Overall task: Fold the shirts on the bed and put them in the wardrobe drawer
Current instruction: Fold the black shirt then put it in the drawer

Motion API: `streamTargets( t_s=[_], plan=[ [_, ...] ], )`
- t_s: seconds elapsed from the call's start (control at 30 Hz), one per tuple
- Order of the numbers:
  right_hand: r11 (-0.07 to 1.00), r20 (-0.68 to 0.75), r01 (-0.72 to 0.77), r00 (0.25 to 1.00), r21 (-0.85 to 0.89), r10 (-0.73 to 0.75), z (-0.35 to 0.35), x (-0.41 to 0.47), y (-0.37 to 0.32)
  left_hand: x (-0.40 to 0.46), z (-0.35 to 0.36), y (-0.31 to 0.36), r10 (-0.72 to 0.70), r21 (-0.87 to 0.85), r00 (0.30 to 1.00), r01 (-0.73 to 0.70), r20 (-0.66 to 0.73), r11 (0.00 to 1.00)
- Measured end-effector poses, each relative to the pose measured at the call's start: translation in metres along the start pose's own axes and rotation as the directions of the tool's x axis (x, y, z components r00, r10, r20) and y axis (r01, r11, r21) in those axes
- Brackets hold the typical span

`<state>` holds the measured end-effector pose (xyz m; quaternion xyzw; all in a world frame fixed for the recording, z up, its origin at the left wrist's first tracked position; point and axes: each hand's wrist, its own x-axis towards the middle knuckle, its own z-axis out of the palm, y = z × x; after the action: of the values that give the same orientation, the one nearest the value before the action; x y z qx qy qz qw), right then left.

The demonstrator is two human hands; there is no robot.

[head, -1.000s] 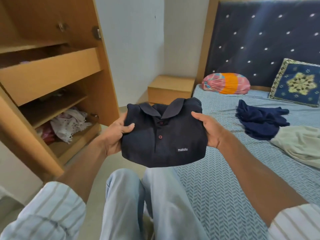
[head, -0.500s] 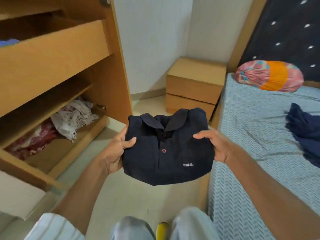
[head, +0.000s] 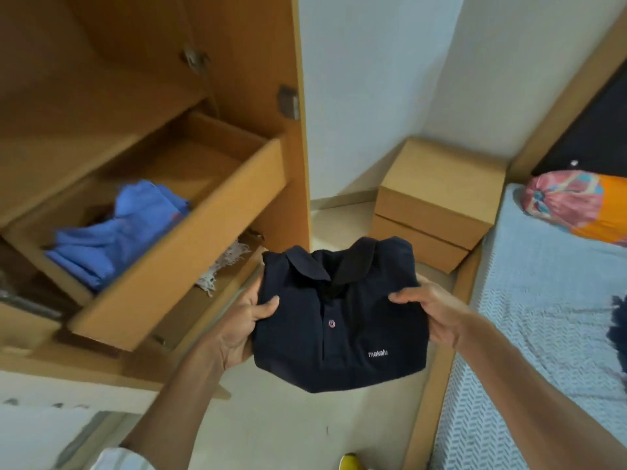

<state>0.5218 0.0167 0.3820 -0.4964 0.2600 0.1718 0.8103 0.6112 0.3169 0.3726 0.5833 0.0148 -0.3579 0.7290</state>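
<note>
Now risen beside the open drawer, both hands, left hand and right hand, grip the folded navy shirt; next, lay it in beside the blue shirts.

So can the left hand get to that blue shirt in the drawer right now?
Probably not yet. The drawer is pulled open with nothing over the blue shirt, so the way looks free, but the left hand is gripping the folded navy shirt together with the right hand.

One navy shirt, perhaps two blue shirts, two hands.
</note>
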Motion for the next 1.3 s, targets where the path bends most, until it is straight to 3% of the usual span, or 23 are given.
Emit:
streamTargets(
  t_s=[0.23,0.37,0.7,0.83,1.0,1.3],
  plan=[
    [0.998,0.101,-0.025,0.994,-0.051,0.03,0.087,-0.056,-0.105,-0.075,0.007,0.123,0.033,0.002,0.999,-0.033,0.02,0.999],
    [0.993,0.157,-0.007,0.987,-0.117,0.026,0.122,-0.054,-0.14,-0.085,-0.002,0.154,0.071,-0.034,0.997,-0.07,0.009,0.997],
    [0.957,0.374,-0.088,0.908,-0.275,0.191,0.167,0.075,-0.196,-0.048,-0.047,0.185,0.089,-0.072,0.961,-0.111,-0.26,0.991],
    [0.926,0.455,-0.143,0.838,-0.35,0.301,0.206,0.144,-0.227,-0.03,-0.068,0.202,0.086,-0.151,0.876,-0.177,-0.475,0.973],
    [0.856,0.563,-0.107,0.711,-0.505,0.421,0.267,0.2,-0.257,-0.028,-0.086,0.21,0.076,-0.217,0.77,-0.271,-0.633,0.938],
    [0.78,0.519,-0.213,0.641,-0.588,0.566,0.338,0.279,-0.222,-0.035,-0.124,0.212,-0.003,-0.159,0.583,-0.217,-0.812,0.963]
  ],
)
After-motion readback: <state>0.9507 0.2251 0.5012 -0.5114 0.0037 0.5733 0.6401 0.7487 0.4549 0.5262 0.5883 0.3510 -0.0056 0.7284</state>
